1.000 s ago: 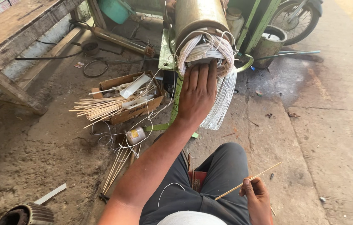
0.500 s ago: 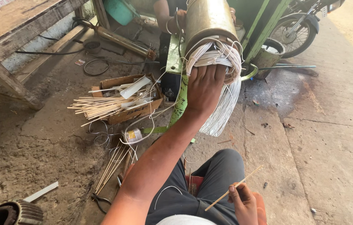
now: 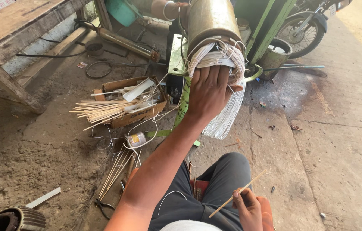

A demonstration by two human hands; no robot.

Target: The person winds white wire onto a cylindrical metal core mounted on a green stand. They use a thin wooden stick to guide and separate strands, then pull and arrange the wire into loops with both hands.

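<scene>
The left arm stretches straight forward and up from the lower middle of the view, bare to the shoulder, elbow nearly locked. The left hand [image 3: 208, 92] lies flat with its back toward the camera, palm pressed forward and fingers [image 3: 213, 73] spread slightly and pointing up; the thumb sticks out to the right side. The wrist is bent back a little. The right arm stays low and close to the body, only the hand and wrist showing near the bottom edge. The right hand [image 3: 249, 207] is curled into a loose pinch, thumb and fingertips closed together, knuckles toward the camera. The person sits with the knees bent, in dark trousers.
</scene>
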